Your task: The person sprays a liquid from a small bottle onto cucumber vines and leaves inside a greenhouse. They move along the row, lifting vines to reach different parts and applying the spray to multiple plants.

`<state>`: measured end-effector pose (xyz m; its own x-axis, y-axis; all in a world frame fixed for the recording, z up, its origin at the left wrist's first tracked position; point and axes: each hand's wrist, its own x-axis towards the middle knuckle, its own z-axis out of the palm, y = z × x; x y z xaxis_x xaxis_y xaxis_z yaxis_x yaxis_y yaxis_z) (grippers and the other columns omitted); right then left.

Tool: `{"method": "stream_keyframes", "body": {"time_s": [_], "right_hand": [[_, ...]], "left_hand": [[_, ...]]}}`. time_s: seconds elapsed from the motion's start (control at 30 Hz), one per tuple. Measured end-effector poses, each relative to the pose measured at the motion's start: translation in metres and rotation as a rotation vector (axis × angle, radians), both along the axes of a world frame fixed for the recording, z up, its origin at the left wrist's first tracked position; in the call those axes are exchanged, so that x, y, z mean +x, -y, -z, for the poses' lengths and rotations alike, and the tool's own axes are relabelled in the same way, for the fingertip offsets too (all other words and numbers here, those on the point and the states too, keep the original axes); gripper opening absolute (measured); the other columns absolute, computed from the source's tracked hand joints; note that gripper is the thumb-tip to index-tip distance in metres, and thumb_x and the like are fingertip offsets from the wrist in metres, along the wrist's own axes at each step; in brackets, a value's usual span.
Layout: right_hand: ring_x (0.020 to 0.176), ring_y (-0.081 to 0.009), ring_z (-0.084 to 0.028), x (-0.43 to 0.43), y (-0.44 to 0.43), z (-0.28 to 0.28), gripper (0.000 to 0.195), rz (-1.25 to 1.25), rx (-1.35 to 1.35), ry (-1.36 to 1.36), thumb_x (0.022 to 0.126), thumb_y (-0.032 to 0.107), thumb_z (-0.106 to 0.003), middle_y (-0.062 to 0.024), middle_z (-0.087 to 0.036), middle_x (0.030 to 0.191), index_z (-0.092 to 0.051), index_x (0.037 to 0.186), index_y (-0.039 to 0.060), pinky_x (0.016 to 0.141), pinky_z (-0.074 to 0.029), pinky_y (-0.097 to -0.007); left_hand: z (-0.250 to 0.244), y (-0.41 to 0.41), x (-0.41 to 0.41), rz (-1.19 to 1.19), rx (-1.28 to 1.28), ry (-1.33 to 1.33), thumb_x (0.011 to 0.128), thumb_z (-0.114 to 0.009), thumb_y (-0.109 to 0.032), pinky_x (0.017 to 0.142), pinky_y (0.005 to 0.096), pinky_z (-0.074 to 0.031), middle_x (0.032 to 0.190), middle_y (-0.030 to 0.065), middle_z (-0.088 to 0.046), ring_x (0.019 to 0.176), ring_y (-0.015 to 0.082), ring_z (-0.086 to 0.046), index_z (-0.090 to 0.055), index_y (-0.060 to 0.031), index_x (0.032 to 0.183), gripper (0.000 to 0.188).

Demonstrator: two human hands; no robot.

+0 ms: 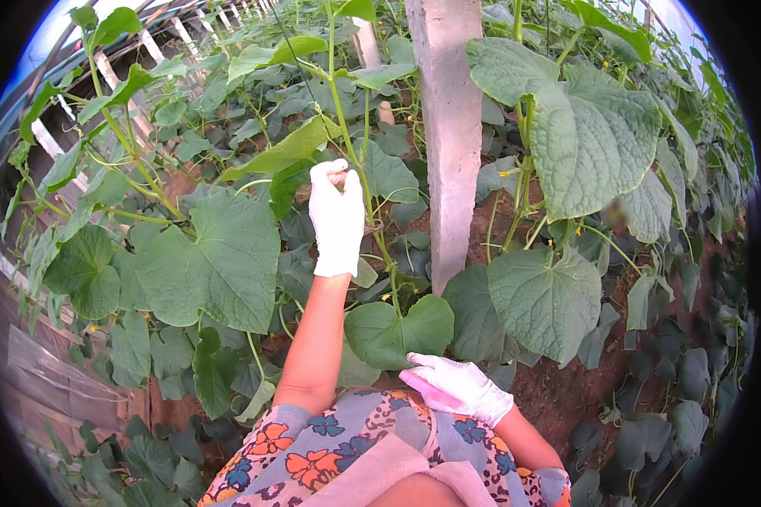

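Note:
My left hand point(337, 218), in a white glove, is raised beside the green stem of a cucumber vine point(341, 111). Its fingers curl in towards the thumb, and whether anything thin is pinched there cannot be made out. Just behind the fingers hangs a yellowish-green cucumber leaf point(285, 149). A brown tie point(375, 228) circles the stem to the right of my left wrist. Close to my body, my right hand point(460, 388), also gloved, is closed around a pink object point(428, 391), mostly hidden by the palm. A broad heart-shaped leaf point(399, 333) lies right above its fingertips.
A concrete post point(449, 146) stands just right of the vine. Large cucumber leaves point(596, 139) crowd the right side, others point(215, 260) the left. Thin dark string point(295, 54) runs down to the vine. Brown soil point(558, 393) shows at lower right, plastic sheeting point(57, 374) at left.

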<state>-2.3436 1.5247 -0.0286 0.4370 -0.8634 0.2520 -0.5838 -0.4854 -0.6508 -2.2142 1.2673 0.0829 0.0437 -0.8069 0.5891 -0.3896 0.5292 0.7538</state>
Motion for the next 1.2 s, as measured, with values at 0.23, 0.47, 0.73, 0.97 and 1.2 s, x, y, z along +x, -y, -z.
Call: {"method": "stream_keyframes", "body": {"time_s": [0.23,0.47,0.73,0.97,1.2], "right_hand": [[0.111,-0.0279,-0.061,-0.014,0.005,-0.009,0.052,-0.146,0.119,-0.091,0.084,0.029,-0.062,-0.0082,-0.045,0.145,-0.051,0.134,0.0163,0.087,-0.055,-0.0374],[0.116,-0.0363,-0.058,-0.025,0.004,-0.061,0.053,-0.119,-0.296,0.069,0.078,0.012,-0.065,-0.0172,-0.053,0.135,-0.054,0.129,0.0055,0.090,-0.053,-0.0410],[0.115,-0.0221,-0.058,-0.035,0.077,-0.101,0.058,-0.025,0.170,0.844,0.081,-0.003,-0.052,-0.0141,-0.063,0.121,-0.045,0.139,-0.0032,0.105,-0.041,-0.0349],[0.081,-0.0192,-0.062,-0.012,0.165,-0.101,0.017,0.263,0.076,0.594,0.083,0.013,-0.062,-0.0090,-0.066,0.086,-0.063,0.095,0.0014,0.080,-0.048,-0.0319],[0.078,-0.0159,-0.059,-0.014,0.185,-0.107,0.017,0.150,0.188,0.723,0.082,0.015,-0.064,-0.0059,-0.064,0.081,-0.064,0.091,0.0013,0.077,-0.047,-0.0307]], "left_hand": [[-0.011,-0.007,-0.005,-0.107,0.160,0.091,0.089,-0.065,-0.014,0.052,0.0257,-0.049,0.109,0.0134,-0.060,0.063,0.0141,-0.061,-0.033,-0.0011,0.143,0.064],[-0.041,0.009,0.018,0.419,0.560,-0.042,0.092,-0.057,-0.008,0.048,0.0208,-0.043,0.091,-0.0011,-0.051,0.057,0.0048,-0.050,-0.040,-0.0074,0.144,0.055],[-0.038,0.015,0.028,0.526,0.614,0.012,0.089,-0.058,-0.003,0.051,0.0193,-0.043,0.084,-0.0044,-0.052,0.061,0.0027,-0.048,-0.060,-0.0065,0.115,0.027],[-0.041,0.013,0.026,0.586,0.626,-0.009,0.088,-0.057,-0.002,0.061,0.0220,-0.054,0.095,0.0018,-0.060,0.068,0.0063,-0.058,-0.058,-0.0040,0.107,0.019],[-0.035,0.018,0.034,0.642,0.646,0.029,0.089,-0.057,-0.002,0.056,0.0221,-0.049,0.098,0.0037,-0.062,0.067,0.0069,-0.057,-0.056,-0.0047,0.106,0.017]]}}
